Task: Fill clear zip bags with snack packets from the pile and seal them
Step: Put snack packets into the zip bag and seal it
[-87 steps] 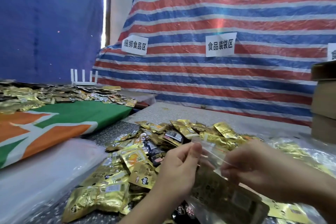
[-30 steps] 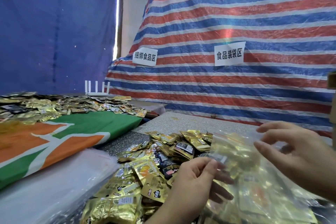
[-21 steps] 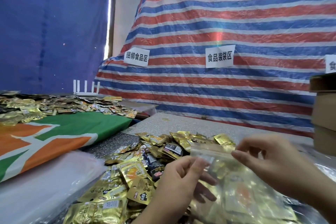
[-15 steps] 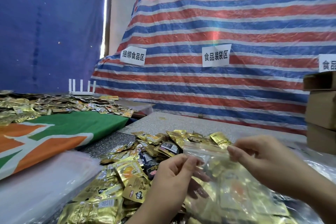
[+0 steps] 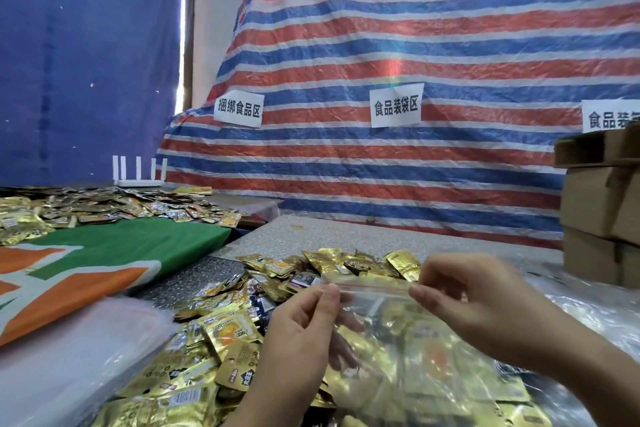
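Since half a second ago both hands have drawn the bag mouth taut: the zip strip, then slack and bowed, now runs nearly straight between them. Compared with the earliest frame, the bag has turned mouth-up.

Clear zip bag (image 5: 408, 354): held above the table, over the near edge of the snack packet pile (image 5: 242, 322), already loaded with gold packets. Film looks thin, soft and slick; the contents likely light but shifty. Best hold is the stiffer zip strip (image 5: 374, 288) at its ends, not the film.

Left hand (image 5: 298, 333): thumb and forefinger pinch the strip's left end. Right hand (image 5: 474, 302): fingers curled, pinching the right end.

Judgement: sealing step; strip not yet visibly pressed closed along its length.

Surroundings: speckled table (image 5: 311, 232), green-and-orange cloth (image 5: 104, 260), striped tarpaulin (image 5: 415, 45), cardboard boxes (image 5: 602, 204).
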